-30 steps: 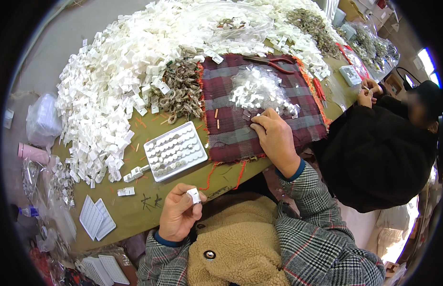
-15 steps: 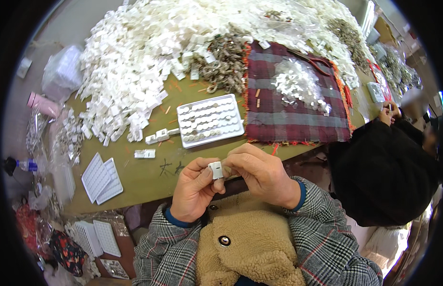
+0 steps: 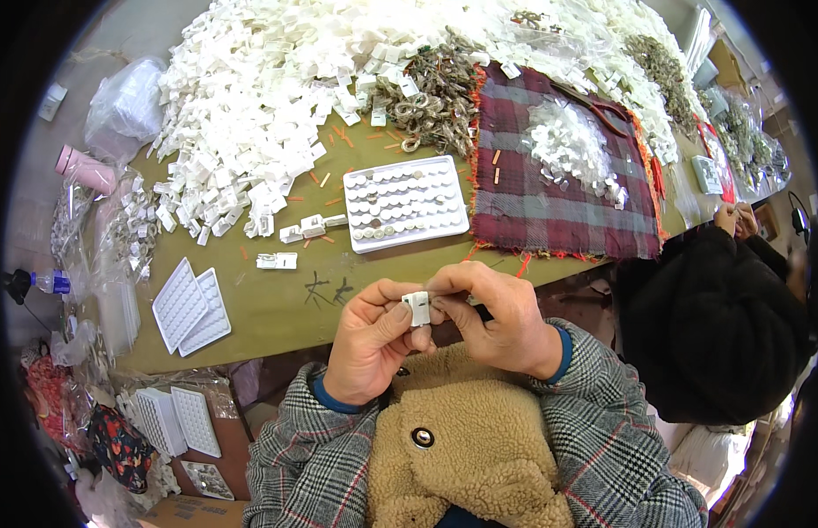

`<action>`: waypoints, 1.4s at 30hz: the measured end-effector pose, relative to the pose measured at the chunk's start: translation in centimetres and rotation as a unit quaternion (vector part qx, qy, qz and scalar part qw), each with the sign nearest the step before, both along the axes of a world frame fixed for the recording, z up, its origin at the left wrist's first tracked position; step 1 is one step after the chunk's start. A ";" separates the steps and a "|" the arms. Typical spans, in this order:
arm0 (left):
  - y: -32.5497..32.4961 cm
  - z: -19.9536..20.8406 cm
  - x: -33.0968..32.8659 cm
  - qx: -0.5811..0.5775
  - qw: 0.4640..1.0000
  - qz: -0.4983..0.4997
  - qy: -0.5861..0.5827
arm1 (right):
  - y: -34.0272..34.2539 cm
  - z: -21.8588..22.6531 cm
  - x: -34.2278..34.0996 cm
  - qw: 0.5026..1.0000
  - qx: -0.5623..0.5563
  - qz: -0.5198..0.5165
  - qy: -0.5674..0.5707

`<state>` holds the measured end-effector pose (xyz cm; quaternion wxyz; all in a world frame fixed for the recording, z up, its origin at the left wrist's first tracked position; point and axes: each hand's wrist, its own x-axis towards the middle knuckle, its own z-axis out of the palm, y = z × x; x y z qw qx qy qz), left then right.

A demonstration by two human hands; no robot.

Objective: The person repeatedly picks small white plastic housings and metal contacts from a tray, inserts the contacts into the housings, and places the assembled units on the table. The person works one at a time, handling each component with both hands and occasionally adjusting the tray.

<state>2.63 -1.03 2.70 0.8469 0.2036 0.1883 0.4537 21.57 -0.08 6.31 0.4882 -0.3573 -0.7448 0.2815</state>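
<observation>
A small white plastic casing with a dark slot is pinched between the thumb and fingers of my left hand, just in front of the table edge. My right hand is closed, its thumb and index finger pressed together at the casing's right side. Whatever those fingertips hold is hidden. Beyond my hands lies a white tray with rows of round, coin-like discs. Left of it are a few joined white casings and a single white casing.
A huge heap of white casings covers the back of the green table. A plaid cloth bears clear plastic bits and scissors. Two white trays lie left. A person in black works at the right.
The casing looks turned slightly in my fingers, with both hands still close together around it. The whole view has shifted a little, moving the table's contents up and right in the picture.
</observation>
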 end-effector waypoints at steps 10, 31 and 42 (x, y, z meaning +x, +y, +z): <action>0.2 0.4 0.6 -0.065 0.996 -0.052 0.009 | 0.5 0.7 2.1 0.988 0.017 0.116 -0.102; -1.1 -0.6 -0.1 -0.034 0.994 0.047 0.089 | 0.0 1.0 -1.5 0.993 -0.076 0.008 -0.094; -1.0 -1.7 -2.3 -0.058 0.994 0.097 -0.005 | 7.5 1.3 -5.7 0.946 0.077 0.076 -0.307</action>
